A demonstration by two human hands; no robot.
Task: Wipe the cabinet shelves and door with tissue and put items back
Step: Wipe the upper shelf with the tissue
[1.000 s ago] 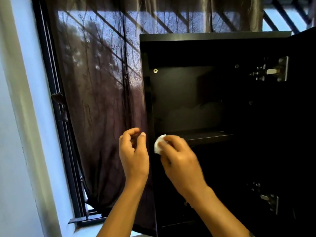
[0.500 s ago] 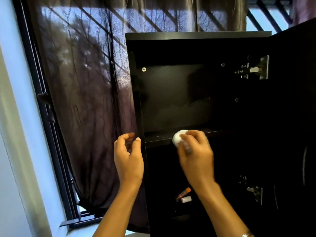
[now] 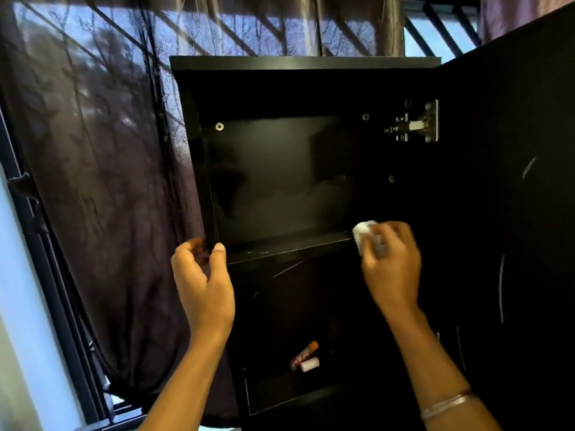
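While the right hand [image 3: 390, 269] presses a small wad of white tissue [image 3: 364, 231] against the front edge of the upper shelf [image 3: 289, 247], near its right end, the left hand [image 3: 200, 275] hangs just beside the cabinet's left side panel [image 3: 207, 197]. Right-hand fingers are curled over the wad and pinch it; motion blur hides the exact position of each fingertip. Left-hand fingers are loosely curled with the thumb raised, and hold nothing; whether they touch the panel cannot be told.

The black cabinet [image 3: 305, 62] stands before a dark curtain [image 3: 93, 150] with its door [image 3: 513, 181] swung open to the right on a metal hinge [image 3: 413, 126]. Nothing is visible on the upper shelf. In the lower compartment lie an orange-capped tube [image 3: 305, 354] and a small white cylinder [image 3: 310, 364], touching or nearly so.

Handling, as judged: the tissue is light, soft and weak. It is likely to crumple and shed, and may tear if dragged hard across the shelf's sharp front edge or the hinge. It is best held bunched, with the fingertips behind the wad so that pressure spreads through the pad. The step in hand appears to be wiping the upper shelf; the door and the lower compartment presumably remain, as does returning any items taken out. The tube and cylinder are small, light and round, so they may roll when moved; each is best taken across its middle.
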